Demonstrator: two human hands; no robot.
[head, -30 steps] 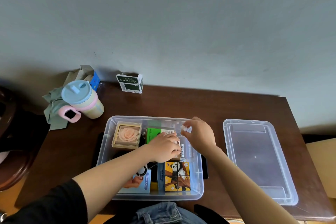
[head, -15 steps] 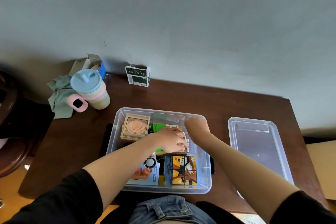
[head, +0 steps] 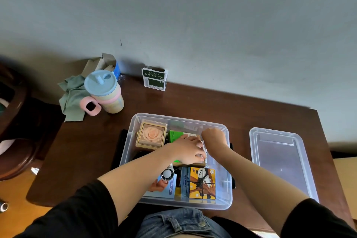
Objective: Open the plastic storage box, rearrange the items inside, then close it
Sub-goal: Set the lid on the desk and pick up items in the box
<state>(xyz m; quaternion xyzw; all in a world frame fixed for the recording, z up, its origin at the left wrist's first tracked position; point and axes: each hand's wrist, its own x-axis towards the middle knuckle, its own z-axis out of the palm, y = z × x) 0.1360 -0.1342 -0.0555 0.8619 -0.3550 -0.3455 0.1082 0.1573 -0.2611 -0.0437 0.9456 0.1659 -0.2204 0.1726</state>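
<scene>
Box sits open at lower centre, lid lying well apart at right. Since a second ago the right hand has dropped from the far rim into the box, so rearranging continues. Left hand rests on a green carton, fingers curled over a small packet. What the right hand holds is hidden; I cannot tell.

Lid right of box; cup behind-left; rose case in box.
</scene>
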